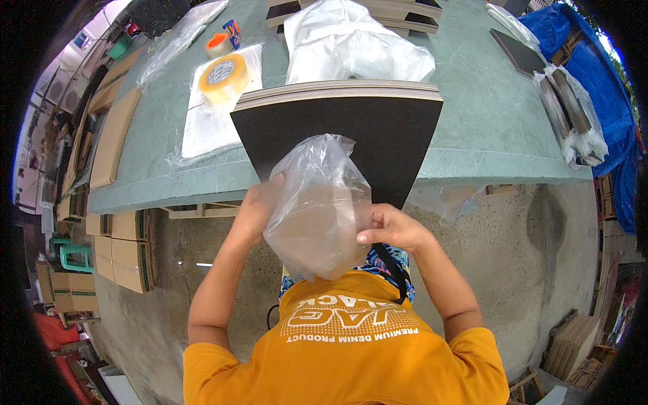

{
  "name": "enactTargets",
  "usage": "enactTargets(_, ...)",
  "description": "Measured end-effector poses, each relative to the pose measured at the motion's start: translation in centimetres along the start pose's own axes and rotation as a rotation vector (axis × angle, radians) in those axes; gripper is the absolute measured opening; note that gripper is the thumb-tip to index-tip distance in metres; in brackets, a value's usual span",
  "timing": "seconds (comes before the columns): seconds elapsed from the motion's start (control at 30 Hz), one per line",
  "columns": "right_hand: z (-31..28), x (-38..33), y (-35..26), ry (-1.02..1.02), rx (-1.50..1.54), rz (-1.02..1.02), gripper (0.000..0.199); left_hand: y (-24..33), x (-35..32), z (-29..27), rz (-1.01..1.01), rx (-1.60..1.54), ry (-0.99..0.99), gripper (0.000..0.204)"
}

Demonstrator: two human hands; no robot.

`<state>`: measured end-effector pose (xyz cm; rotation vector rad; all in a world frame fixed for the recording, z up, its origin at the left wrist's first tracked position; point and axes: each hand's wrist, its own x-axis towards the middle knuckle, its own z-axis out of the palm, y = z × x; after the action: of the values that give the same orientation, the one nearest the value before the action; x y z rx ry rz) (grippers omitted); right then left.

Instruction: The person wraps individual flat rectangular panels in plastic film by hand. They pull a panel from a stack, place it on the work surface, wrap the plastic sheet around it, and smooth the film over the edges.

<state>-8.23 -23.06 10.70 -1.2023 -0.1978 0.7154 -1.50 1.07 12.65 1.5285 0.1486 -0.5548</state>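
A clear plastic bag, puffed out and wrinkled, hangs between my two hands in front of my chest. My left hand grips its left side, the fingers partly behind the film. At the right side of the bag, my right hand is closed on the film with thumb and bent fingers. Just beyond the bag, a stack of black-faced boards stands at the table's near edge, its pale layered edges showing along the top. Neither hand touches the stack visibly.
The green table bears a yellow tape roll on flat plastic bags, an orange-and-white tape roll, white plastic sheeting and more boards. Wrapped dark pieces lie right. Cardboard boxes stand lower left.
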Motion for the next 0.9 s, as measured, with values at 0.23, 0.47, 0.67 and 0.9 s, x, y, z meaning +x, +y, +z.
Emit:
enactTargets(0.23,0.8,1.0,1.4,-0.113,0.701,-0.119,0.052,-0.7,0.3,0.2,0.001,0.017,-0.033,0.042)
enactTargets(0.47,1.4,0.7,0.6,-0.032,0.461,-0.227,0.048,0.2,-0.4,0.8,0.177,0.039,0.114,0.031)
enactTargets(0.67,1.7,0.4,-0.8,0.097,0.130,-0.290,0.049,0.3,-0.8,0.4,0.561,0.391,0.346,0.021)
enactTargets(0.9,4.4,2.6,0.4,0.666,-0.249,-0.313,0.015,-0.1,-1.4,0.9,0.703,0.574,0.327,0.019)
